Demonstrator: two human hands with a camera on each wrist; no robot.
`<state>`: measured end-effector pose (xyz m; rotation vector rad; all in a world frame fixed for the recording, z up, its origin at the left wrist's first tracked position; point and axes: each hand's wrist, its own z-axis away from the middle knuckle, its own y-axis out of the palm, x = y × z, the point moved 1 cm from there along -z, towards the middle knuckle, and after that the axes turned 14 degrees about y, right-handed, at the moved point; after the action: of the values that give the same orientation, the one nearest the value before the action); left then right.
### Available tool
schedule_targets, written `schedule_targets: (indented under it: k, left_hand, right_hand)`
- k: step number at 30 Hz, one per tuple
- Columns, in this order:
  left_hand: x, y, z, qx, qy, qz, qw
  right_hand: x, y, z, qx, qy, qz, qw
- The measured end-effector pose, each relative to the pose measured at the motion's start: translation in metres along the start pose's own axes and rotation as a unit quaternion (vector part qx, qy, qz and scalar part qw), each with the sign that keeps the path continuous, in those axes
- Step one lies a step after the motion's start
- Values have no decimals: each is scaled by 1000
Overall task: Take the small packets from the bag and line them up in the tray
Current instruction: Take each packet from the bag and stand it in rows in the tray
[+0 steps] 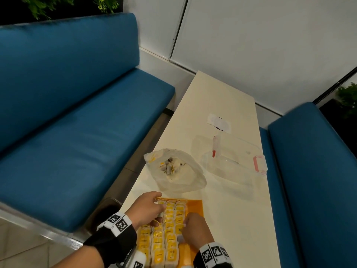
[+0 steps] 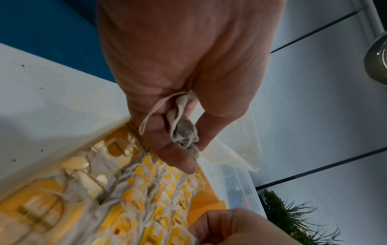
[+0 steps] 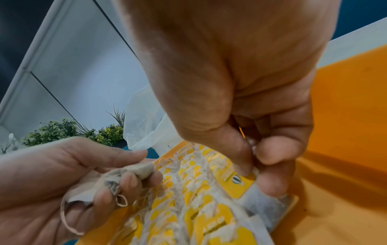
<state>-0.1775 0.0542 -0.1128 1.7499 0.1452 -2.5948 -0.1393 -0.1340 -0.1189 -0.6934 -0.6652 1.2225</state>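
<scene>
An orange tray (image 1: 195, 206) lies at the near end of the table, with several rows of small white packets with yellow tags (image 1: 170, 229) lined up in it. My left hand (image 1: 149, 207) hovers over the tray's far left corner and grips a crumpled bundle of packets (image 2: 184, 131) with a loose string. My right hand (image 1: 190, 225) pinches one packet by its yellow tag (image 3: 243, 181) at the right edge of the rows, low over the tray. The translucent plastic bag (image 1: 177, 171) sits open just beyond the tray, with more packets inside.
A clear plastic box with pink latches (image 1: 234, 159) stands right of the bag, and a white sticker (image 1: 219, 122) lies farther back on the cream table (image 1: 222, 93). Blue benches (image 1: 77, 113) flank the table on both sides. The tray's right part is bare orange.
</scene>
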Motion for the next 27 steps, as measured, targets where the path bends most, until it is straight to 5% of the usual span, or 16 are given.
schedule_targets:
  k: [10,14,19,27]
  left_hand:
    - [-9,-9,12,3,-85,226,970]
    - [-8,-10,13,10,-96,262,960]
    - [-8,-10,9,23,-79,306,949]
    - [-11,-7,10,37,-72,326,942]
  right_hand:
    - [5,-1,11,-62,-33,-115,991]
    - [20,-17,31,-132,-197,-195,952]
    - [38,-18,60,-68,-383,-161,907]
    - [47,-3,54,-98,-350,-169,916]
